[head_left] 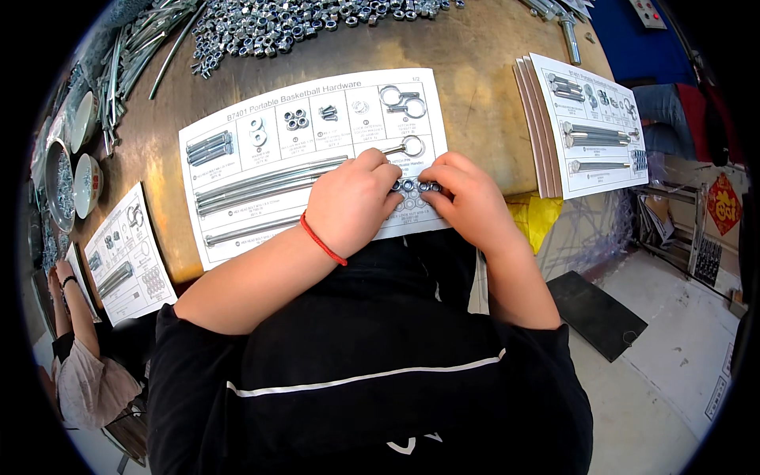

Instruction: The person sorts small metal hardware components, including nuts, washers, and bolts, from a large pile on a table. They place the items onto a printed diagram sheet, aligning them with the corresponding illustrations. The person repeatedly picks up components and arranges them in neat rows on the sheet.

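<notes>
A large printed parts sheet [317, 119] lies in front of me on the table, with pictures of bolts, washers, nuts and ring pins. Small metal nuts [408, 186] sit in a row on its lower right, over a printed group of nuts. My left hand [355, 198], a red cord round its wrist, is closed at the row's left end, fingertips on a nut. From the right, my right hand [465, 198] pinches nuts [428, 187] at the other end. Its fingers partly hide them.
A big heap of nuts [269, 28] spreads along the far table. Long metal rods [131, 59] lie at far left, near bowls [87, 186]. More sheets [594, 131] overhang the right edge; another [127, 253] lies left, near a co-worker's hands [63, 277]. A bolt [570, 41] lies far right.
</notes>
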The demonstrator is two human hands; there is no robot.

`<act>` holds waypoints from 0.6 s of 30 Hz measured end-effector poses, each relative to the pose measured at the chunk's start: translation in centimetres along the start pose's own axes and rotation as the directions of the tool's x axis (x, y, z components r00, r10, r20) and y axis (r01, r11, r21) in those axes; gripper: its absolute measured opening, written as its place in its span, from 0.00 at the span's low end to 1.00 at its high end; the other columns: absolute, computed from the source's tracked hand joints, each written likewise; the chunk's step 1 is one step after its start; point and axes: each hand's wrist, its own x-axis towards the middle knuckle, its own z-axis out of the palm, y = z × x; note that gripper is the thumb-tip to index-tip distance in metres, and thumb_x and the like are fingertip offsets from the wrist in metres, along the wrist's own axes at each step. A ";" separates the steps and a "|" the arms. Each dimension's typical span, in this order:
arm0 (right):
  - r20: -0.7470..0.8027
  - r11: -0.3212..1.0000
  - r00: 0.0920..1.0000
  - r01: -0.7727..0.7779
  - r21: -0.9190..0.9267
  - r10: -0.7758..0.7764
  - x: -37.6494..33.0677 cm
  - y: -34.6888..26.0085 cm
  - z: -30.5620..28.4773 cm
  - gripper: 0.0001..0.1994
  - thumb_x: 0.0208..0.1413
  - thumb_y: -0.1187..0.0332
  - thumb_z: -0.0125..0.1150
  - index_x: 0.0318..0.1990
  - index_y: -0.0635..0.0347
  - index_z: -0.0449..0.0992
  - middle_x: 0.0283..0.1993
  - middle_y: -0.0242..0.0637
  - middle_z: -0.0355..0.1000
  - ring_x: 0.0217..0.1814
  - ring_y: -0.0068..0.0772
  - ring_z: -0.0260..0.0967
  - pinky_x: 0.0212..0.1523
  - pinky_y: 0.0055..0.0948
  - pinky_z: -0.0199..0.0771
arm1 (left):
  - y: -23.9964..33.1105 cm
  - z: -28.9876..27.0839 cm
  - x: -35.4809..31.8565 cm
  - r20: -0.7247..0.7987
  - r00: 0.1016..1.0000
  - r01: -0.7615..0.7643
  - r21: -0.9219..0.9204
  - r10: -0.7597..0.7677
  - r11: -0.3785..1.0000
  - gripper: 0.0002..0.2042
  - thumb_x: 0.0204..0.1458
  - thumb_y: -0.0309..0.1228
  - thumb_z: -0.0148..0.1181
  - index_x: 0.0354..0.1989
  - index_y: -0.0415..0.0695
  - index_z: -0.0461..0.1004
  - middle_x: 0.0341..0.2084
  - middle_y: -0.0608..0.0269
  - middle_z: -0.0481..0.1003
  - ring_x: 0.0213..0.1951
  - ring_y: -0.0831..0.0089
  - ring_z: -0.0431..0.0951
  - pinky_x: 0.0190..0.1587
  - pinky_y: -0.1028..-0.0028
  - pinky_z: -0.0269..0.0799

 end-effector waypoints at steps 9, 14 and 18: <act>0.016 0.999 0.999 0.050 0.006 -0.050 1.0 0.2 0.3 0.11 0.45 0.77 0.68 0.38 0.61 0.77 0.39 0.38 0.71 0.42 0.45 0.71 0.40 0.38 0.72 | -0.3 0.3 0.2 0.014 1.000 0.006 0.032 -0.006 0.999 0.08 0.44 0.30 0.69 0.34 0.46 0.80 0.33 0.64 0.76 0.34 0.61 0.78 0.35 0.66 0.76; 0.054 0.999 0.998 0.037 0.003 -0.037 1.4 0.2 0.1 0.11 0.45 0.77 0.68 0.39 0.61 0.77 0.40 0.38 0.71 0.43 0.46 0.71 0.40 0.38 0.72 | -0.5 0.4 0.3 0.036 0.999 0.005 0.042 -0.007 0.999 0.08 0.45 0.31 0.68 0.34 0.47 0.79 0.32 0.64 0.75 0.34 0.61 0.78 0.34 0.65 0.76; 0.100 0.999 0.994 0.051 -0.019 -0.049 1.7 0.4 -0.3 0.12 0.45 0.76 0.69 0.39 0.61 0.77 0.40 0.39 0.71 0.42 0.46 0.71 0.40 0.38 0.72 | -0.5 0.4 0.3 0.073 0.997 0.011 0.033 -0.013 0.999 0.08 0.46 0.32 0.67 0.34 0.47 0.79 0.32 0.64 0.75 0.34 0.61 0.78 0.34 0.65 0.76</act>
